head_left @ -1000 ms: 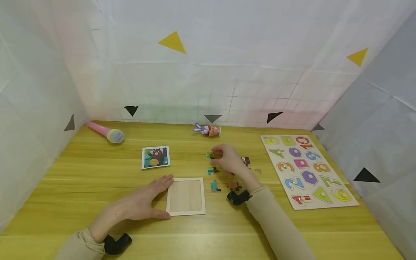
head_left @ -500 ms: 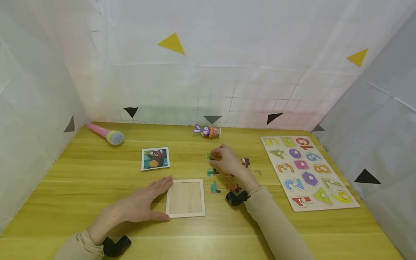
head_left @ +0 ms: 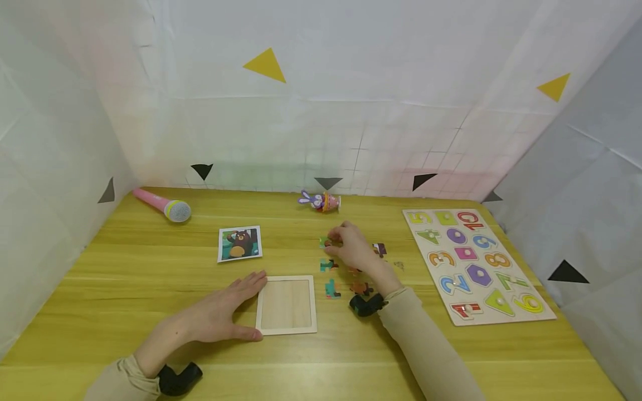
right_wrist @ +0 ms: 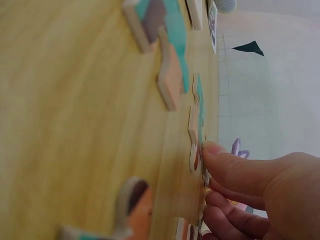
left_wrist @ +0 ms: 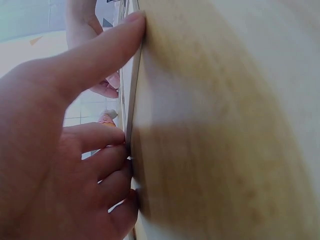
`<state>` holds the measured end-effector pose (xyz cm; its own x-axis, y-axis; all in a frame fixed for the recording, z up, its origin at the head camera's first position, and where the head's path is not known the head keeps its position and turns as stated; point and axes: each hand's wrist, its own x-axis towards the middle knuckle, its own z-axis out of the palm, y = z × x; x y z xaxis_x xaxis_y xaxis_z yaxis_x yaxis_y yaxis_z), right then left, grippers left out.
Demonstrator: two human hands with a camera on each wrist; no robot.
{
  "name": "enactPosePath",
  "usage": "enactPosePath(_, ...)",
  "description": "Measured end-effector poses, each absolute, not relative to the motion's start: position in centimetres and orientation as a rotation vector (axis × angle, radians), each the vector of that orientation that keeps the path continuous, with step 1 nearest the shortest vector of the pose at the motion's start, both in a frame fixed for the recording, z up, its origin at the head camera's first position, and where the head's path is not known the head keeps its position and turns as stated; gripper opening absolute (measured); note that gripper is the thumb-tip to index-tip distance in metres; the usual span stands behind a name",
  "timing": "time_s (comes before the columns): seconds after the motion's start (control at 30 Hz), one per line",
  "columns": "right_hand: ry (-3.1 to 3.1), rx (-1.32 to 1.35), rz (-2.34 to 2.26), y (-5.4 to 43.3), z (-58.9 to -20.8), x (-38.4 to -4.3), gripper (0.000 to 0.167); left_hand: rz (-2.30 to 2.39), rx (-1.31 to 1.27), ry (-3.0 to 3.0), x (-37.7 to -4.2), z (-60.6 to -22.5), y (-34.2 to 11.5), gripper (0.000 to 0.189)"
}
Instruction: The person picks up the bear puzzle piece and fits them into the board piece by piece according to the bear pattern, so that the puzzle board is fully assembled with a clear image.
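My left hand [head_left: 215,314] lies spread at the left side of a square wooden puzzle tray [head_left: 313,306]. Its index fingertip touches the tray's far left corner and its thumb [left_wrist: 115,45] the near left one. My right hand [head_left: 353,248] pinches a green and brown jigsaw piece [head_left: 323,243] at the far left of a group of pieces, still at table level. Part of that piece is hidden under the fingers. Nearer me lie a teal and dark piece [head_left: 327,265], a teal piece [head_left: 331,288] and a brown piece [head_left: 360,288]. Other pieces are partly covered by the right hand.
A bear picture card [head_left: 239,244] lies beyond the tray. Farther back are a pink toy microphone [head_left: 163,205] and a rabbit figure [head_left: 321,201]. A number-and-shape peg board [head_left: 478,267] lies on the right. A purple and white jigsaw piece [head_left: 379,249] sits beside the right hand.
My right thumb and fingers have closed in on the far left jigsaw piece, which has shifted slightly right. The left hand and the tray have stayed in place.
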<state>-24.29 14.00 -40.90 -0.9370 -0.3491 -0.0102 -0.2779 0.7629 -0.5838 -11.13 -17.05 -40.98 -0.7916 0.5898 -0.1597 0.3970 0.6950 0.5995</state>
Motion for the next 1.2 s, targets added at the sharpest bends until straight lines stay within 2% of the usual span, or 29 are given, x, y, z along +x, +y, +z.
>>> enactPosePath(0.8, 2.908, -0.573, -0.814, 14.14, -40.85, -24.15, 0.038, 0.791, 0.758, 2.563, -11.15, -41.06, -17.09, 0.104)
enactPosePath(1.0, 2.973, -0.663, -0.731, 14.07, -40.98, -24.17, 0.029, 0.781, 0.749, 2.568, -11.13, -40.98, -17.08, 0.104)
enactPosePath(1.2, 3.014, -0.719, -0.659, 14.17, -40.94, -24.11, 0.029, 0.776, 0.753, 2.572, -11.14, -40.91, -17.05, 0.104)
